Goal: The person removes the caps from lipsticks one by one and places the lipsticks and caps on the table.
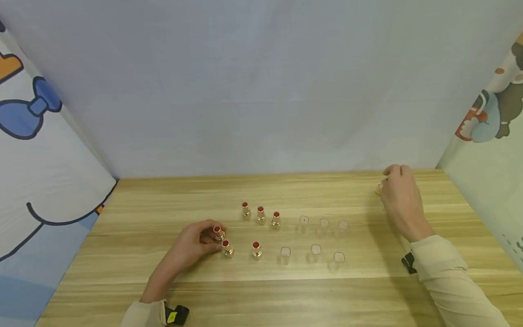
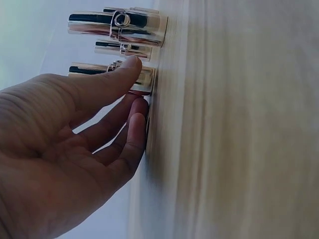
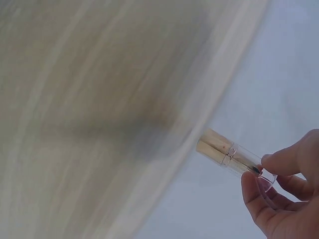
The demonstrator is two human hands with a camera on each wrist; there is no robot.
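Observation:
At the left of the table, my left hand (image 1: 194,243) pinches an uncapped gold lipstick (image 1: 218,232) with a red top. Its base is right at the tabletop in the left wrist view, where thumb and fingers (image 2: 134,127) close around its lower part. Just in front of it stands another uncapped gold lipstick (image 1: 226,248). Over the far right of the table, my right hand (image 1: 402,200) holds a gold lipstick (image 3: 214,147) with a clear cap on it. Thumb and fingertips grip the cap end (image 3: 268,175), and the gold base points away from the hand.
Three uncapped lipsticks (image 1: 260,214) stand in a back row, and one more lipstick (image 1: 256,249) stands nearer. To their right are three clear caps (image 1: 324,223) behind and three clear caps (image 1: 316,250) in front. A pale curtain (image 1: 261,113) hangs along the table's back edge.

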